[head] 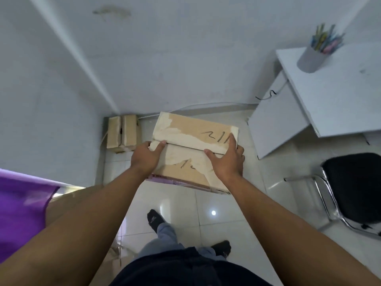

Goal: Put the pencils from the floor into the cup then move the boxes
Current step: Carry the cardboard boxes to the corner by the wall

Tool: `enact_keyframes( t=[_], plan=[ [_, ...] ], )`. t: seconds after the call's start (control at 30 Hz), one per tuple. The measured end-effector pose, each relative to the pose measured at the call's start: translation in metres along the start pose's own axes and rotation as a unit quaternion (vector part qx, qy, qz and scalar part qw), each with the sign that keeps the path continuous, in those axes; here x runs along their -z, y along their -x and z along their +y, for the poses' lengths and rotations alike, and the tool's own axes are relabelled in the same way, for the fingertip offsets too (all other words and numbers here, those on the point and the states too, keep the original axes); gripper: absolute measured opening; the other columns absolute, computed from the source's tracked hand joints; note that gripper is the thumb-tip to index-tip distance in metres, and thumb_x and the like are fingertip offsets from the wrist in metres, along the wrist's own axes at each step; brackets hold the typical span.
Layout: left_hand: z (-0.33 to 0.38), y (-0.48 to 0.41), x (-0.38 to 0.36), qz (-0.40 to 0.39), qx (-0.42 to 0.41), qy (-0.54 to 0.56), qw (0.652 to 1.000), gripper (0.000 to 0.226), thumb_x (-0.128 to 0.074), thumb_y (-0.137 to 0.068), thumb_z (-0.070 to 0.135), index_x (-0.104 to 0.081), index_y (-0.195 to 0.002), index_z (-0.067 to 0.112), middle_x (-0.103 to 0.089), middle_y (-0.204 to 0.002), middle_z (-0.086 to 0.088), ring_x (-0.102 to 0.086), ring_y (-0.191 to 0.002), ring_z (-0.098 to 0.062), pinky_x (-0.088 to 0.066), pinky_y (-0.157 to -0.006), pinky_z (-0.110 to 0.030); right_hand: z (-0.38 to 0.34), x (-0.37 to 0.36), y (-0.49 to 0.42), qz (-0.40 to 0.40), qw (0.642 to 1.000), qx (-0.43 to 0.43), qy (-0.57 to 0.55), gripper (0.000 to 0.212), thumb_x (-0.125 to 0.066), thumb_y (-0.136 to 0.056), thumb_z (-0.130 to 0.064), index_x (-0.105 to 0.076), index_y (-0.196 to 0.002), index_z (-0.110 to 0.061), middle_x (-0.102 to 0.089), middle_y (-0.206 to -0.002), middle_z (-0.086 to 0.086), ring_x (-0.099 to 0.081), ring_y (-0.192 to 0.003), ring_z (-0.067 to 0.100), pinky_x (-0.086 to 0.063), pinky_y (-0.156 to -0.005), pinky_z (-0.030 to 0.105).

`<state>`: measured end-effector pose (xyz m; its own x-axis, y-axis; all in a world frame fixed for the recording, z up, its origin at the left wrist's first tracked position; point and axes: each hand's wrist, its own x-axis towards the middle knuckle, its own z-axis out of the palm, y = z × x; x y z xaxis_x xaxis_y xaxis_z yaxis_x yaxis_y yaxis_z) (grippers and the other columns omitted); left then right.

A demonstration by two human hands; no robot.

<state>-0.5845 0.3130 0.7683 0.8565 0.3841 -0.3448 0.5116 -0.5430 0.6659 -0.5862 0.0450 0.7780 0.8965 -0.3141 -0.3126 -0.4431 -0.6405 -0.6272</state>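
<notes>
Head view: held up over the tiled floor (216,203), a tan cardboard box (191,145), closed flaps patched with pale torn tape and scrawled with dark marker. Clasped at its left edge by the left hand (146,157), at its right by the right hand (226,162). Farther off in the corner, a second box (122,132). On the white table (340,96), a grey cup (310,58) full of pencils (326,41).

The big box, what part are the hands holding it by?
The left hand grips the big box at its left edge, the right hand at its right side, thumbs on the top flaps.
</notes>
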Motion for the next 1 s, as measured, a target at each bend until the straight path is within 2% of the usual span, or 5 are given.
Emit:
enact_keyframes(
  t=[0.23,0.4,0.67,0.83,1.0],
  plan=[
    [-0.067,-0.066,0.118,-0.008,0.022,-0.025,0.999,0.084,-0.046,-0.083,0.087,-0.062,-0.131,0.021,-0.067,-0.128,-0.001,-0.062,-0.108,-0.025,-0.044,-0.081,-0.035,-0.11,-0.081,0.006,-0.043,0.998,0.053,-0.009,0.106,-0.077,-0.079,-0.067,-0.017,-0.161,-0.039,-0.038,-0.155,0.002,-0.041,-0.138,0.033,-0.047,-0.1,0.047],
    [-0.098,-0.102,0.178,0.004,0.038,-0.025,0.999,0.085,-0.042,-0.084,0.086,-0.06,-0.134,0.02,-0.065,-0.135,-0.003,-0.061,-0.116,-0.028,-0.05,-0.092,-0.04,-0.171,-0.131,0.005,-0.057,0.994,0.094,-0.026,0.101,-0.079,-0.08,-0.063,-0.022,-0.16,-0.041,-0.039,-0.157,-0.002,-0.042,-0.137,0.03,-0.045,-0.1,0.045],
    [-0.131,-0.148,0.228,0.035,0.083,0.007,0.996,0.05,-0.043,-0.09,0.079,-0.049,-0.082,0.03,-0.056,-0.084,0.013,-0.059,-0.087,-0.021,-0.034,-0.059,-0.027,-0.252,-0.182,-0.022,-0.073,0.987,0.138,-0.035,0.106,-0.087,-0.075,-0.058,-0.026,-0.16,-0.037,-0.045,-0.157,-0.007,-0.044,-0.138,0.026,-0.043,-0.105,0.042],
    [-0.146,-0.186,0.244,0.029,0.127,0.004,0.992,0.054,-0.043,-0.093,0.076,-0.05,-0.083,0.023,-0.058,-0.086,0.002,-0.058,-0.08,-0.018,-0.038,-0.062,-0.033,-0.298,-0.216,-0.052,-0.094,0.986,0.131,-0.042,0.111,-0.093,-0.066,-0.056,-0.031,-0.155,-0.036,-0.06,-0.142,-0.006,-0.054,-0.129,0.026,-0.05,-0.105,0.046],
    [-0.151,-0.238,0.259,0.03,0.169,0.005,0.985,0.063,-0.042,-0.092,0.078,-0.054,-0.09,0.017,-0.062,-0.091,-0.003,-0.061,-0.084,-0.021,-0.043,-0.065,-0.035,-0.345,-0.259,-0.103,-0.128,0.979,0.149,-0.057,0.091,-0.096,-0.062,-0.051,-0.047,-0.137,-0.038,-0.065,-0.123,-0.013,-0.064,-0.114,0.02,-0.056,-0.092,0.038]
  ],
)
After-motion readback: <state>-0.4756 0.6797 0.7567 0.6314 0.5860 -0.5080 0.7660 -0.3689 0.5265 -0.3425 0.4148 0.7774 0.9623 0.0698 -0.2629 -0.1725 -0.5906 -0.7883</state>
